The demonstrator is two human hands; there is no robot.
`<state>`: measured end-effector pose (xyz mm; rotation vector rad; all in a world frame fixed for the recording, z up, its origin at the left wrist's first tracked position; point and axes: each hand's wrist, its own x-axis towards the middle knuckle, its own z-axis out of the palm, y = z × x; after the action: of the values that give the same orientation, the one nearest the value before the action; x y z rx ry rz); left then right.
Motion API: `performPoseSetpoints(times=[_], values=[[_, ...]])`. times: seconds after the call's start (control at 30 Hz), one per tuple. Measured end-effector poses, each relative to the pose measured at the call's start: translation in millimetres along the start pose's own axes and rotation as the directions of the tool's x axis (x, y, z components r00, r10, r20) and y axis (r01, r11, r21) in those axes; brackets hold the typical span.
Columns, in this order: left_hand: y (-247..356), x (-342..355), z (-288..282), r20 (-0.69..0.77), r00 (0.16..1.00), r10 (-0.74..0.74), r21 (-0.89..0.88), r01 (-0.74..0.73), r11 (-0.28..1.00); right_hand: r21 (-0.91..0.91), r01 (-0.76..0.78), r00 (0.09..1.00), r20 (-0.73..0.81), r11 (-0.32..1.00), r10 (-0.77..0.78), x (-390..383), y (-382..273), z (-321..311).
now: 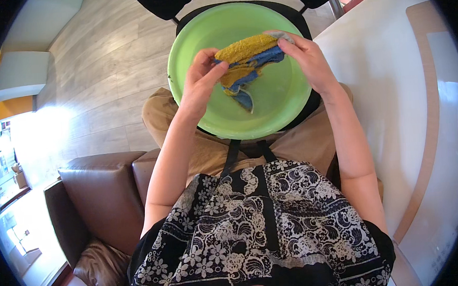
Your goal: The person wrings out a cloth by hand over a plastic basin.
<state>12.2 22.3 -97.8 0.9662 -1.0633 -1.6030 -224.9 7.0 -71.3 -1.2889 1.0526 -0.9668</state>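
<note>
A yellow and blue cloth [248, 48], rough and towel-like with a greyish end, is stretched between my two hands above a light green basin [269, 117]. My left hand [201, 80] pinches its left end between thumb and fingers. At the other end, my right hand [307, 57] grips the greyish corner, thumb on top. The lower part of the cloth hangs in folds, and its blue tip dangles over the inside of the basin. Water seems to lie in the basin, but how deep I cannot tell.
The basin rests on a black chair [195, 20] in front of my knees. A white table or counter [377, 81] runs along the right. Brown leather seating [103, 190] stands at the lower left, and grey wood-look flooring [103, 61] spreads at the left.
</note>
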Motion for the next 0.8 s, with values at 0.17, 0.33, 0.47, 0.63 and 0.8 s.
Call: performPoseSetpoints(times=[0.17, 0.33, 0.47, 0.63, 0.8], values=[[28.8, -1.3, 2.9, -0.01, 0.98, 0.199, 0.161, -0.194, 0.968, -0.042, 0.108, 0.994, 0.034, 0.993, -0.106, -7.6, -9.5, -3.8], [49.3, -1.6, 5.8, -0.012, 0.941, 0.339, 0.27, -0.324, 0.907, 0.044, 0.206, 0.975, -0.098, 0.978, -0.201, -12.5, -16.5, -0.7], [45.3, 3.7, 2.1, 0.0, 0.933, 0.36, 0.299, -0.344, 0.89, 0.094, 0.175, 0.98, -0.109, 0.98, -0.165, -14.5, -14.3, -6.2], [18.8, -4.7, -15.3, 0.001, 0.976, 0.217, 0.375, -0.202, 0.905, 0.043, 0.065, 0.998, -0.029, 0.997, -0.063, -13.8, -4.7, -7.7], [-5.1, -9.6, -24.5, 0.135, 0.989, 0.062, 0.588, -0.131, 0.798, 0.169, -0.078, 0.997, 0.038, 0.982, 0.072, -11.8, 6.4, -4.9]])
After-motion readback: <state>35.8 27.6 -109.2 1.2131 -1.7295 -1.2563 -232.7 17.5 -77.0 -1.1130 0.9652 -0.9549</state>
